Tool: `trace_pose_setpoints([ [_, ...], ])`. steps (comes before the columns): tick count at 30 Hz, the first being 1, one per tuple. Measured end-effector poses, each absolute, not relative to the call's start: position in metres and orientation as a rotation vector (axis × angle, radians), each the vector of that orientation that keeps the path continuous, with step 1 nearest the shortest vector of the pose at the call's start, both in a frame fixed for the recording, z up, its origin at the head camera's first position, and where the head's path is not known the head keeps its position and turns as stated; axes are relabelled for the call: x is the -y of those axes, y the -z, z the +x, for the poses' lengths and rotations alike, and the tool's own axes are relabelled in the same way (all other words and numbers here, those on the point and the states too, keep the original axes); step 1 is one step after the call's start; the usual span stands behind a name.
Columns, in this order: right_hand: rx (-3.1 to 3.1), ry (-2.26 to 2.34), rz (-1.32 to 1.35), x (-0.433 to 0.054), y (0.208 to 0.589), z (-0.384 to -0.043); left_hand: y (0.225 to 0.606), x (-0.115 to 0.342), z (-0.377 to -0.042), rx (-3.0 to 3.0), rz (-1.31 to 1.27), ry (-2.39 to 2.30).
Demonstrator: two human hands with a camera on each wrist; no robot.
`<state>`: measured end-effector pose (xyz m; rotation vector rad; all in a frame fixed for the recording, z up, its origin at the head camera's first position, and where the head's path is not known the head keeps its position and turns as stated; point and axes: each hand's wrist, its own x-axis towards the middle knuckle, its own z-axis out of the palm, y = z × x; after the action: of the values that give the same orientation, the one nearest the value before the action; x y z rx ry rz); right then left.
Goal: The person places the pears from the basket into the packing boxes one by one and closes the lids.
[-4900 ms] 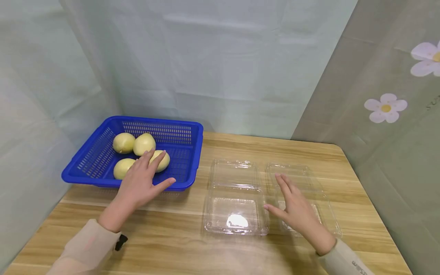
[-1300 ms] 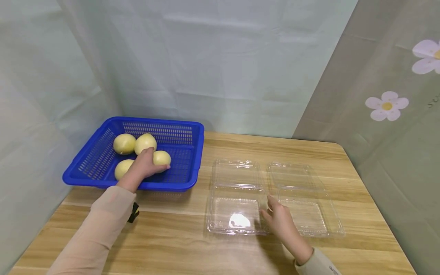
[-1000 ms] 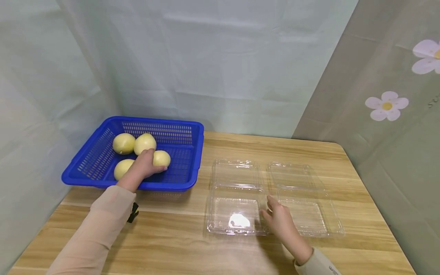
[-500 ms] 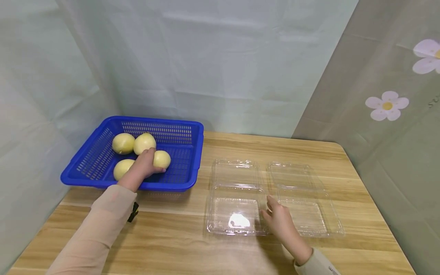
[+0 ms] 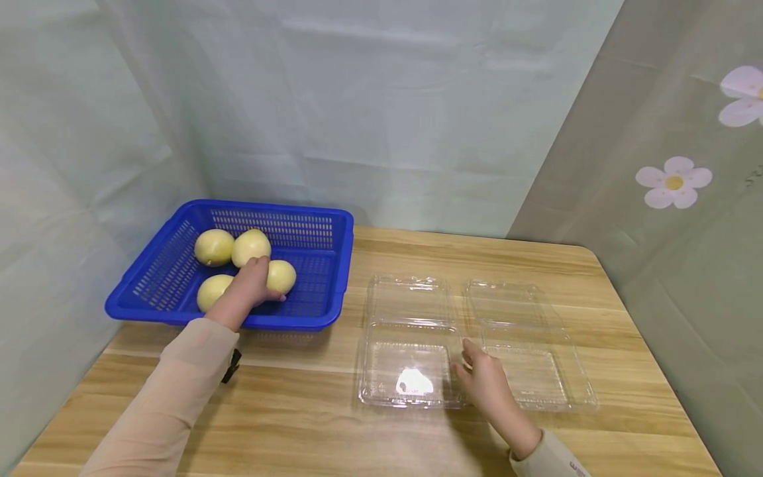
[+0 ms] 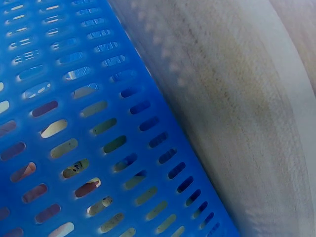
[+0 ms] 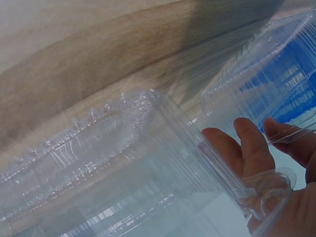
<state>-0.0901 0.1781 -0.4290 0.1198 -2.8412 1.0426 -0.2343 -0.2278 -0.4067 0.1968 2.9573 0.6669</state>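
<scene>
In the head view my left hand [image 5: 249, 283] reaches into a blue basket [image 5: 306, 324]. Its fingers and thumb curve round a pale yellow round fruit [image 5: 282, 277] from the left. Three similar fruits lie beside it, among them the back left fruit [image 5: 214, 248]. Through the basket's slotted wall [image 6: 84, 118], the left wrist view shows bits of hand and fruit. At the right rim of an opened clear plastic container [image 5: 411, 364], my right hand [image 5: 490, 384] has curled fingers, the thumb over the rim. In the right wrist view this hand [image 7: 266, 158] is partly behind clear plastic.
A second opened clear container [image 5: 530, 371] lies right of the first, under the right forearm's side. All stand on a wooden table [image 5: 334, 424]. A pale cloth [image 5: 387, 119] hangs close behind the table, with flower-printed cloth [image 5: 703, 265] to the right.
Since the oldest frame, my left hand has moved down round the right-hand fruit. My right hand has shifted left to the first container's rim. Over the last second both hands stay nearly still.
</scene>
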Motion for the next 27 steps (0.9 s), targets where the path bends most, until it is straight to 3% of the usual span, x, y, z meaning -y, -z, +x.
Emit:
trace_pose_setpoints([
  [27, 2.837, -1.070, 0.106, -0.1778, 0.4287, -0.0891, 0.4035, 0.2275, -0.2324, -2.976, 0.131, -0.666],
])
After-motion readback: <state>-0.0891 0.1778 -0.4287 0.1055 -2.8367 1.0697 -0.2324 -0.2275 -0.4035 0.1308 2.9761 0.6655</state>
